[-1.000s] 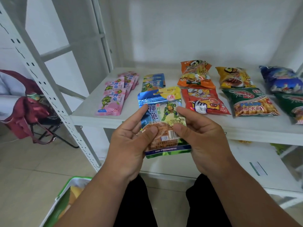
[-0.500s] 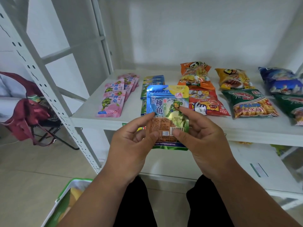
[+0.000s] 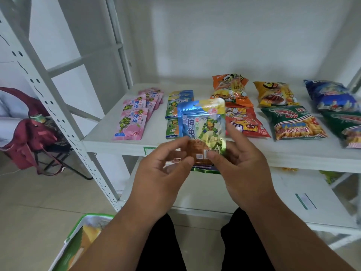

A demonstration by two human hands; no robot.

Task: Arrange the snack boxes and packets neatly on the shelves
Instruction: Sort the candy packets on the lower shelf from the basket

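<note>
Two hands hold one blue-and-yellow turtle packet (image 3: 203,130) upright at the shelf's (image 3: 125,141) front edge: the right hand (image 3: 242,165) pinches its lower right corner, the left hand (image 3: 160,173) pinches its lower left. At 11 o'clock of it lies a row of pink turtle packets (image 3: 134,116); at 3 o'clock, a green cracker bag (image 3: 293,124). At 7 o'clock stands a green-rimmed basket (image 3: 78,229).

Legible text:
- Blue-and-green turtle packet (image 3: 203,126): large characters "神龟".
- Front pink packet (image 3: 130,124) on the shelf (image 3: 214,147): "神龟".
- Green prawn bag (image 3: 293,122): "CRACKER".

Smaller print, the barcode panel and the remaining bags' lettering cannot be read.
</note>
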